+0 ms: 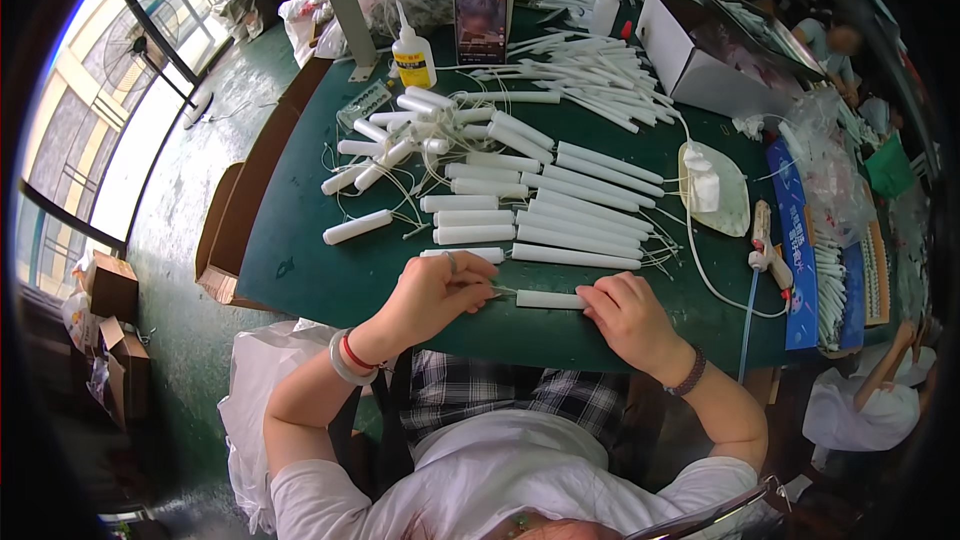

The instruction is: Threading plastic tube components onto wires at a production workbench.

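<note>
Near the front edge of the green table, my right hand (632,318) grips the right end of a slim white tube (548,300), which lies level. My left hand (440,298) is at the tube's other end, thumb and fingers pinched together. A thin pale tip shows between those fingers and the tube; what it belongs to is too small to tell. Just beyond my hands, white tubes lie side by side in two columns, the right-hand tubes (578,256) trailing thin cords. A looser heap of shorter white tubes (395,152) with tangled cords is behind them on the left.
A yellow-labelled squeeze bottle (413,62) and a propped phone (481,20) stand at the back. Thin white sticks (600,75) are piled beside a white box (700,60). At right are a pale plate (728,202), a glue gun (768,258) with a cable and a blue carton (795,280).
</note>
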Available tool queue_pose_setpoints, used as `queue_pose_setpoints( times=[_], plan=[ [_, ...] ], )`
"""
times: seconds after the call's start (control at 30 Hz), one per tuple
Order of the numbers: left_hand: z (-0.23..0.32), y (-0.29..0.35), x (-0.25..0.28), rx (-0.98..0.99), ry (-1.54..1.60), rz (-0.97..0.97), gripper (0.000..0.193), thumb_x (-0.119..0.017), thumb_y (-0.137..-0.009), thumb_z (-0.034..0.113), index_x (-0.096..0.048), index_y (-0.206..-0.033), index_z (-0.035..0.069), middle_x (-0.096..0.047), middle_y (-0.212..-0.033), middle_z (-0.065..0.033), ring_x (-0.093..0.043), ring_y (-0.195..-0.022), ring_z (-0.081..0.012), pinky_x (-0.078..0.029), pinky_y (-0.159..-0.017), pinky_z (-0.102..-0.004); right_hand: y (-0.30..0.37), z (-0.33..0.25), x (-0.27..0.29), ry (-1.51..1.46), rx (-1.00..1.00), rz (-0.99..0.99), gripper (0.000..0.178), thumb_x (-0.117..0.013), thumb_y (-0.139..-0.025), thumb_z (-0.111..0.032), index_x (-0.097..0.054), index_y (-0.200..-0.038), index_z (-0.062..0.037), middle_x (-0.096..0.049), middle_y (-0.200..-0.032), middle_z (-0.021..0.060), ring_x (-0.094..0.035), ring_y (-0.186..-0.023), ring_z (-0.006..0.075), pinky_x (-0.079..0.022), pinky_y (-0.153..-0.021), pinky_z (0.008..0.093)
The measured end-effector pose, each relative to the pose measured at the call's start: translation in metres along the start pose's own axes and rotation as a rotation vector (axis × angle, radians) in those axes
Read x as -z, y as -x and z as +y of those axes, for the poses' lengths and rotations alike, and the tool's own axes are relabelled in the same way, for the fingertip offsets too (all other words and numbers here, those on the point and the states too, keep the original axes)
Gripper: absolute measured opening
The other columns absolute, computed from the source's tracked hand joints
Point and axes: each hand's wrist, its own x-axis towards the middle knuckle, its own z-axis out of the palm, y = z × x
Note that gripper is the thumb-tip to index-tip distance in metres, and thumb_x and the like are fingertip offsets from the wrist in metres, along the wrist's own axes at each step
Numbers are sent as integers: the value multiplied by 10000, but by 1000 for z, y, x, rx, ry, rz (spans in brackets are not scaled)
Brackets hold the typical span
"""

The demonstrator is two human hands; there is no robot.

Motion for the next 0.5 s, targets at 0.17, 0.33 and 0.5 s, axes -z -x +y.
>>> queue_pose_setpoints(
  times=[0.17,0.33,0.5],
  plan=[
    [1,0,0,-20,-87,0,123,-633,-835,6,-628,-936,-64,-658,-775,-75,-619,-707,-85,-504,-633,-203,-4,0,2,-14,-11,35,279,-681,-714,-31,-588,-976,-49,-546,-898,71,-544,-828,252,-451,-742,346],
    [-1,-1,-1,-96,-123,36,116,-649,-823,12,-636,-919,-51,-656,-760,-71,-603,-674,-72,-486,-602,-190,-4,0,-2,11,-16,2,262,-675,-713,-20,-583,-957,-45,-542,-916,81,-536,-857,262,-447,-769,355],
    [-3,-5,-1,-490,-628,154,123,-727,-724,66,-680,-825,16,-632,-783,-55,-591,-729,-176,-489,-662,-286,-3,3,-3,-8,-31,1,258,-655,-733,-25,-573,-976,-47,-537,-935,84,-530,-876,268,-440,-781,362]
  ],
)
